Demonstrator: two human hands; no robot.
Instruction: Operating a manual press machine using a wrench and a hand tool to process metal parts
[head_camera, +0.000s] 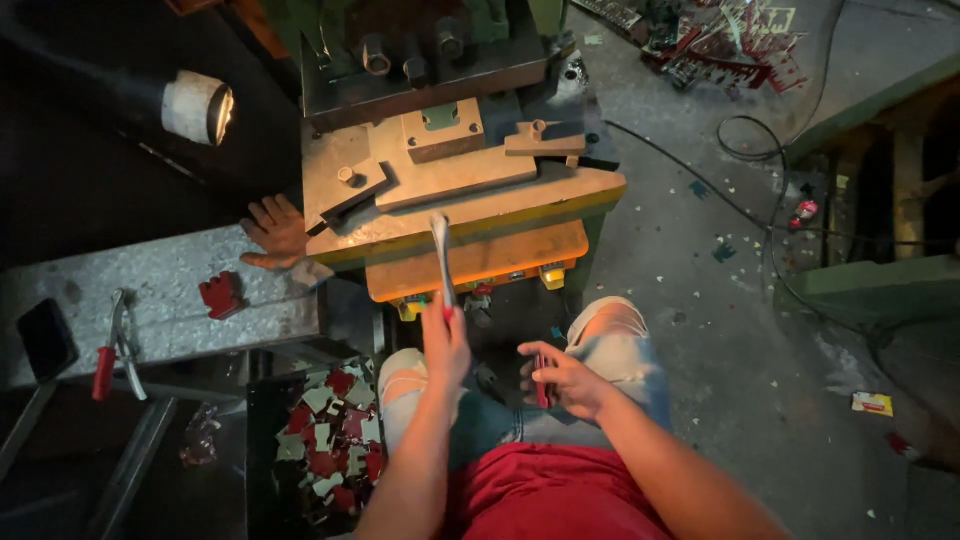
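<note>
I count one press (455, 150), one lamp (198, 107), one pair of pliers (115, 345), one glove (275, 232), one dark phone (45, 338), and one tray (262, 450) with many red and grey pieces (335, 430). Two hands: left (445, 345), right (565, 380).

The press machine (450, 170) stands ahead of the seated person's knees. The left hand (445, 345) holds a metal rod (441, 262) up toward its front edge; the right hand (565, 380), just to the right, rests over the lap holding a small piece (541, 382). Left of the knees sits a tray (262, 470) of cut pieces (335, 435). Farther left, pliers (115, 345) lie on the surface (150, 300), a glove (275, 232) at its far edge beside the machine.
</note>
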